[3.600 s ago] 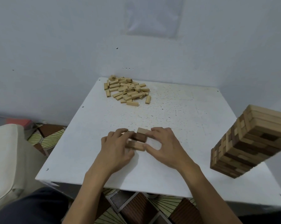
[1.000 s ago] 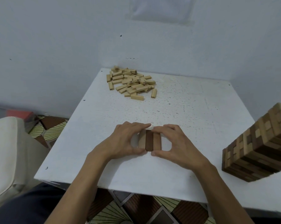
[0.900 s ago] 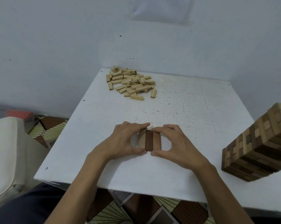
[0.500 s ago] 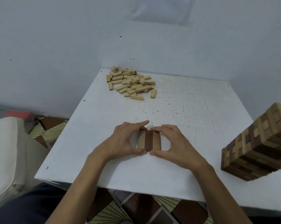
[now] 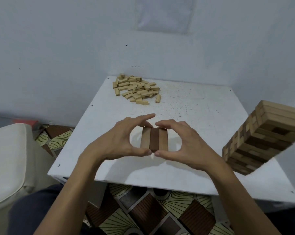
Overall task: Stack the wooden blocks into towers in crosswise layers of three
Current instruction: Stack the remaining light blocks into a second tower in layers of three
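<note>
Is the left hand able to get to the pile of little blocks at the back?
Probably yes. Only open tabletop lies between the left hand and the pile of blocks at the far left, nothing standing in the way. It must first let go of the three-block layer.

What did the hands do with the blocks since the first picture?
They squared the jumbled pieces into a flat row of three brown wooden blocks, side by side on the white table. The left hand and right hand pinch its ends between fingers and thumbs. The loose pile of pale wooden blocks and the tall wooden block tower stayed put.
</note>
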`<state>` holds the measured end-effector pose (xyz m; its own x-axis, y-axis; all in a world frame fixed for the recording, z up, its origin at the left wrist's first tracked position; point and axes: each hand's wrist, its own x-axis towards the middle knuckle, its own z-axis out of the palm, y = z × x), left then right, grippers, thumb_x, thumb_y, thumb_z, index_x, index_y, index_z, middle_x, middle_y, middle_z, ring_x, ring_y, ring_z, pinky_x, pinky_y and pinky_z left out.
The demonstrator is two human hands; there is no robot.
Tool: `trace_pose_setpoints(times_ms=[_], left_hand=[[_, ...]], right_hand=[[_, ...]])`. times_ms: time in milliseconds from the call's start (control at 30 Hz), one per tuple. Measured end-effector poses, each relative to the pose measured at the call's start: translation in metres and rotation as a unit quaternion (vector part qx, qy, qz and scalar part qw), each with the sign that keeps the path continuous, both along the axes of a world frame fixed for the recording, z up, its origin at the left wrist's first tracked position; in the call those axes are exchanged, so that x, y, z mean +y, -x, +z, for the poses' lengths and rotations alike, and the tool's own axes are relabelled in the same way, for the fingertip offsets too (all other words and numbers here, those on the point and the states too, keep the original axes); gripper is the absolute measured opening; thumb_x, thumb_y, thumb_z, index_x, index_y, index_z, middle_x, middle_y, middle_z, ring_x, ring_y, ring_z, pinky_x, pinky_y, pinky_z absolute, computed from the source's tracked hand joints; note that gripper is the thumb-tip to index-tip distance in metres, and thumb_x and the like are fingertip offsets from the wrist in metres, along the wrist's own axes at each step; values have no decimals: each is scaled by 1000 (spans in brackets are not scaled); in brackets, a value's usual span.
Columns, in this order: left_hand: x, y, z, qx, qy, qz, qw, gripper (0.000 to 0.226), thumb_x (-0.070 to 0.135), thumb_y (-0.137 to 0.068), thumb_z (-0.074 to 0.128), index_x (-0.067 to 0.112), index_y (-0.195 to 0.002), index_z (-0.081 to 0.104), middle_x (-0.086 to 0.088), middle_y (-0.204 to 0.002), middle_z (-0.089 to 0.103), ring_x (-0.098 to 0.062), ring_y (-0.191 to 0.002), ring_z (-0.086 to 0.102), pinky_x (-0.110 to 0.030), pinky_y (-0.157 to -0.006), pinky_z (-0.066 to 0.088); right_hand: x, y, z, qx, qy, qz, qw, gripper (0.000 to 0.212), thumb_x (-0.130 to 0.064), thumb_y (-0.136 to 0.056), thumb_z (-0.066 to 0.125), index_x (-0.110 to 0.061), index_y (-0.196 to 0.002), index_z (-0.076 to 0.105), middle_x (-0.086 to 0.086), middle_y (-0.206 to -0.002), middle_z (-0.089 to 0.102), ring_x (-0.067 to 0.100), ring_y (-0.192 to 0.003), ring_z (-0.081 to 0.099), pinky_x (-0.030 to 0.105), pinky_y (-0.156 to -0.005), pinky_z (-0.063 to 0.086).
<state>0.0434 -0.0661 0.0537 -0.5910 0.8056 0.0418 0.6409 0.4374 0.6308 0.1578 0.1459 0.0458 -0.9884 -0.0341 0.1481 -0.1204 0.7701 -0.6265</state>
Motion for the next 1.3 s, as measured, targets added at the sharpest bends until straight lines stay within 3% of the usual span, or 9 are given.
trace_pose_setpoints(times_ms=[133,300,433,567,867,1000,1167,1300], left_hand=[[-2,-13,31,19,-16,-8,1000,92,50,-72,80,56,-146,26,31,-128,53,4,-129,39,-22,-101,28],[7,-33,66,19,-73,-26,997,91,53,-67,78,53,-146,32,24,-125,60,6,-129,43,-20,-102,29],[27,-49,86,28,-117,-56,991,90,53,-66,77,50,-145,35,20,-124,62,1,-128,48,-26,-105,35],[61,-60,99,38,-140,-90,985,88,54,-68,77,46,-146,37,20,-123,62,0,-124,52,-37,-108,40],[163,-73,111,39,-141,-152,977,84,44,-75,82,41,-146,37,21,-124,61,8,-122,49,-13,-97,28],[196,-70,109,33,-127,-172,976,83,43,-76,82,43,-146,37,22,-125,59,10,-122,47,-11,-97,27],[220,-66,106,17,-115,-188,975,86,60,-69,75,46,-144,37,24,-125,59,8,-125,46,-14,-99,27],[229,-65,100,12,-101,-184,978,85,56,-69,74,46,-145,37,28,-124,57,11,-124,44,-9,-94,25]], right_hand=[[-3,-18,37,10,-15,2,1000,69,-51,-74,79,-47,-133,43,-20,-126,56,2,-121,43,24,-95,38],[0,-42,78,36,-25,-12,999,68,-52,-73,78,-49,-131,43,-15,-122,60,3,-118,47,17,-95,37],[11,-65,107,42,-43,-38,997,66,-56,-72,77,-52,-128,43,-16,-119,61,2,-117,51,30,-102,43],[34,-89,129,54,-58,-80,994,68,-58,-68,76,-47,-129,46,-19,-116,61,1,-116,53,33,-103,44],[111,-127,150,25,-82,-155,984,70,-54,-69,78,-46,-131,46,-19,-122,58,4,-118,52,37,-105,42],[139,-130,148,13,-95,-171,981,71,-54,-71,78,-44,-133,45,-17,-125,57,6,-118,51,34,-102,41],[162,-128,141,6,-87,-181,980,71,-56,-69,77,-45,-132,45,-17,-125,57,7,-119,52,34,-101,41],[170,-127,134,0,-79,-183,980,71,-55,-70,78,-44,-132,46,-17,-125,58,6,-119,52,31,-99,40]])
